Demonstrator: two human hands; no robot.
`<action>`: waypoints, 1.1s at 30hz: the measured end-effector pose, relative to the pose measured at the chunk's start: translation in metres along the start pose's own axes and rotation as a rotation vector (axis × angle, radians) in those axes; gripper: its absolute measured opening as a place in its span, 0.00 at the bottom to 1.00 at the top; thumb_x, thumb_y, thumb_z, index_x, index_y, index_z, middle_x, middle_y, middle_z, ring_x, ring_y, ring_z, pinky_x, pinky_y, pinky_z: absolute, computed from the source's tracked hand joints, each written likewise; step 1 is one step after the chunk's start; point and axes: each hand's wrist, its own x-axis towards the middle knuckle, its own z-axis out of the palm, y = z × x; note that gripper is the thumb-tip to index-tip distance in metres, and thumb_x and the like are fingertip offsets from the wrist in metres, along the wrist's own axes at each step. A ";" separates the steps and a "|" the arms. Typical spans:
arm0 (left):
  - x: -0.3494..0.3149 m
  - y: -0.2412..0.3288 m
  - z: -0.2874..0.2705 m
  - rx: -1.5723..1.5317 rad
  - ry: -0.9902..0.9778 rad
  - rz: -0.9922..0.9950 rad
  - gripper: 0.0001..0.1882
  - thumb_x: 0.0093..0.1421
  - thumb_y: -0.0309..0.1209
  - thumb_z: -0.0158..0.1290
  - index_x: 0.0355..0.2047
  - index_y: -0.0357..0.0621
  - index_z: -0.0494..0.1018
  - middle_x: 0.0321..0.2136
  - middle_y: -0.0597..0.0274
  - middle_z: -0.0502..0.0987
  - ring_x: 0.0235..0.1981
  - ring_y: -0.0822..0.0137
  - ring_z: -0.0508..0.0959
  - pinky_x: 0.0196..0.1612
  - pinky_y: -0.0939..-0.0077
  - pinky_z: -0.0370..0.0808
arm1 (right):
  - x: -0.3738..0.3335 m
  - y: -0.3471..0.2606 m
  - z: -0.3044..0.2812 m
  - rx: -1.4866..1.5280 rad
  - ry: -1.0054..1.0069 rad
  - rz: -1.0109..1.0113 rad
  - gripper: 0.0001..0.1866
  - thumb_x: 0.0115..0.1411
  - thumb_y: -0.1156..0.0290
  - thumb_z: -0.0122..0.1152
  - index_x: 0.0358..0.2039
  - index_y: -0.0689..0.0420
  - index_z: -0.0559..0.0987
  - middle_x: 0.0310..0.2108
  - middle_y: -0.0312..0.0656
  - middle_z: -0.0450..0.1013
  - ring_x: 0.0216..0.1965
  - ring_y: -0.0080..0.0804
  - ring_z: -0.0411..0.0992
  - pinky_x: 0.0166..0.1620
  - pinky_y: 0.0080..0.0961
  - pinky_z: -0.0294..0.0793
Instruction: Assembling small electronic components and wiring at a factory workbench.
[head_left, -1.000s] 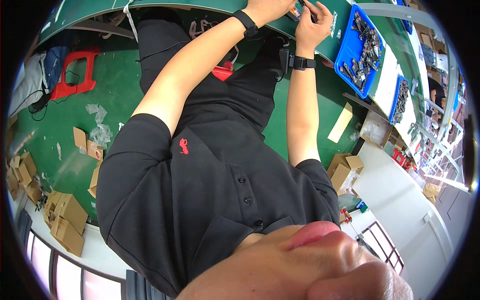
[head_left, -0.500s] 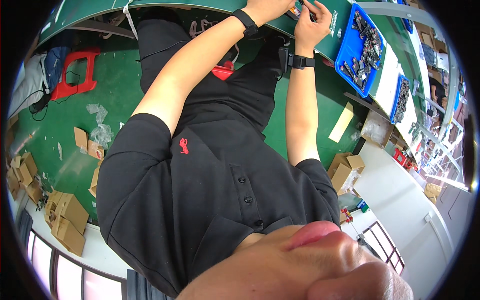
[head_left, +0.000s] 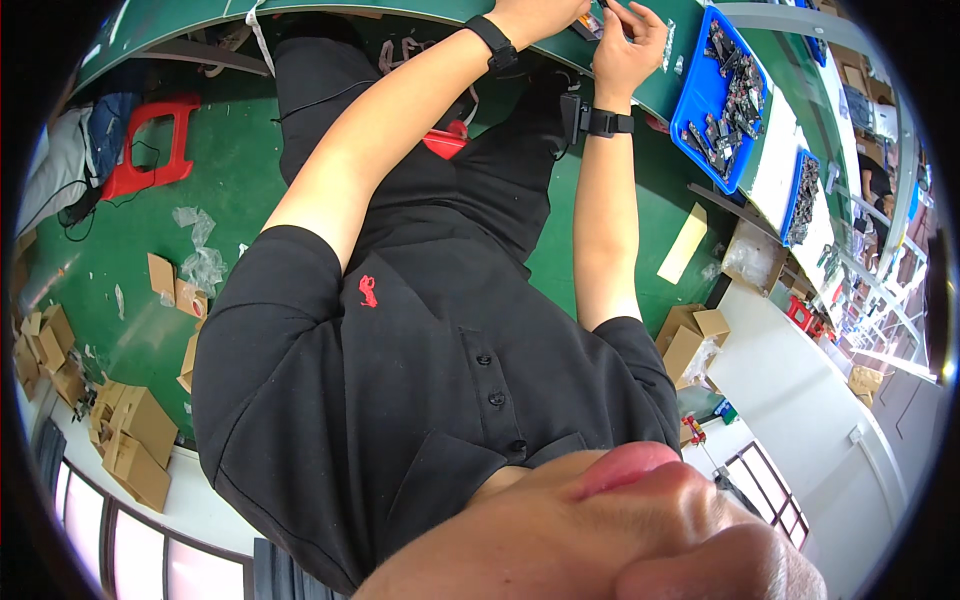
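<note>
My left hand (head_left: pixel 535 15) reaches over the green workbench (head_left: pixel 410 12) at the top edge, and the picture's edge cuts off most of its fingers. Close by on the right, my right hand (head_left: pixel 628 55) has its thumb and forefinger bent together around a small black part (head_left: pixel 603 4), only a bit of which shows. Something small with an orange patch (head_left: pixel 587 20) lies between the two hands; its kind cannot be made out. Each wrist wears a black strap, and the right strap carries a black box-shaped device (head_left: pixel 572 118).
Right of my right hand stands a blue tray (head_left: pixel 705 100) of small dark parts, with another blue tray (head_left: pixel 800 200) beyond. Small clear packets (head_left: pixel 668 45) lie nearby. A red stool (head_left: pixel 150 150) and cardboard boxes (head_left: pixel 135 445) stand on the floor at left.
My right hand has shifted slightly to the right and down. My left hand stays nearly in place, and the trays have not moved.
</note>
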 end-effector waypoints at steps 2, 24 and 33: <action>0.000 -0.002 0.000 0.008 -0.011 -0.005 0.05 0.55 0.35 0.56 0.24 0.51 0.77 0.26 0.62 0.79 0.36 0.60 0.79 0.48 0.62 0.72 | 0.001 0.000 0.002 0.041 -0.008 0.000 0.15 0.61 0.85 0.64 0.48 0.63 0.76 0.40 0.44 0.81 0.42 0.27 0.80 0.47 0.22 0.79; 0.004 -0.003 -0.004 -0.084 -0.063 -0.094 0.08 0.54 0.36 0.56 0.23 0.49 0.80 0.26 0.60 0.81 0.36 0.59 0.79 0.47 0.59 0.71 | 0.018 -0.001 -0.011 -0.142 -0.178 -0.184 0.12 0.59 0.83 0.70 0.41 0.64 0.75 0.38 0.45 0.84 0.38 0.22 0.80 0.45 0.16 0.78; 0.007 -0.004 -0.007 -0.176 -0.081 -0.146 0.04 0.55 0.34 0.59 0.29 0.50 0.81 0.28 0.62 0.81 0.38 0.59 0.80 0.47 0.61 0.69 | 0.034 0.011 -0.028 0.104 -0.265 -0.031 0.13 0.59 0.83 0.70 0.41 0.64 0.75 0.41 0.49 0.84 0.40 0.24 0.81 0.44 0.15 0.78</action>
